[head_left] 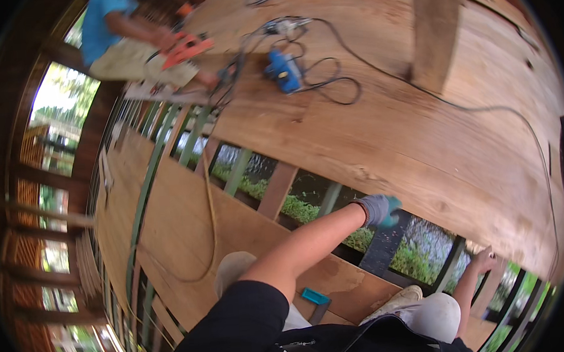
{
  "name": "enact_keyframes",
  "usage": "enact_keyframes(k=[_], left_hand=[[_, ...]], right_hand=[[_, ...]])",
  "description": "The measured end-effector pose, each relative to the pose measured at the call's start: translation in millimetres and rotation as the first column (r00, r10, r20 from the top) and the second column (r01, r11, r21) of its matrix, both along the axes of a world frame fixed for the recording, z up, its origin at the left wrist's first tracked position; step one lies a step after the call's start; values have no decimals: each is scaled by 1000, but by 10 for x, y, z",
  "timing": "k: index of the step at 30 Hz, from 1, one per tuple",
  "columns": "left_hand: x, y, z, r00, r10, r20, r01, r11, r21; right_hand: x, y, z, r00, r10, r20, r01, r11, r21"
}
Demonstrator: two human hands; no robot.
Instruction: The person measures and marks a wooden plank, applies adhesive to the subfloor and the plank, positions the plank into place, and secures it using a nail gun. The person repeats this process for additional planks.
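Over open floor joists (256, 171), gloved left hand (379, 210) curls, holding nothing visible.

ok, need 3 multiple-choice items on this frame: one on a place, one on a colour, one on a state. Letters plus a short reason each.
1. Where does the blue power tool lie?
A. on the wooden floor planks
B. in the gap between the planks
C. in the left hand

2. What colour is the glove on the left hand?
A. red
B. grey with teal fingertips
C. yellow

3. How is the right hand?
A. gloved and holding a saw
B. bare, resting at the plank edge
C. out of view

Answers: 1 A, it sits on the boards among black cables. 2 B, the glove is grey with teal tips. 3 B, it is bare, by the board edge; its grip cannot be told.
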State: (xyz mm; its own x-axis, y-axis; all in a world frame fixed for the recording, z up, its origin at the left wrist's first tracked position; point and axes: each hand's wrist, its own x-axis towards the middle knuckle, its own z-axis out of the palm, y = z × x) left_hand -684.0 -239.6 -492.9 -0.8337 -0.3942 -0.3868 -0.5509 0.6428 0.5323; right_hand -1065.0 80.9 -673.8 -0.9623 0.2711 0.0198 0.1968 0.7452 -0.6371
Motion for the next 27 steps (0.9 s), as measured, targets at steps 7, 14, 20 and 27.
enact_keyframes(k=[7, 14, 20, 27], left_hand=[[1886, 342, 1338, 973, -81, 215, 86, 996, -17], [2737, 948, 1869, 975, -10, -223, -8, 997, -79], [3033, 881, 1791, 993, -41, 114, 37, 999, 34], [3531, 1095, 1819, 934, 124, 335, -203, 957, 210]], right_hand=[[1041, -1053, 557, 364, 926, -100, -898, 378, 225], [2062, -2063, 870, 20, 947, 322, -946, -86, 314], [1900, -2277, 1401, -38, 729, 683, -927, -280, 248], [3044, -2136, 2425, -239, 677, 696, -959, -277, -60]])
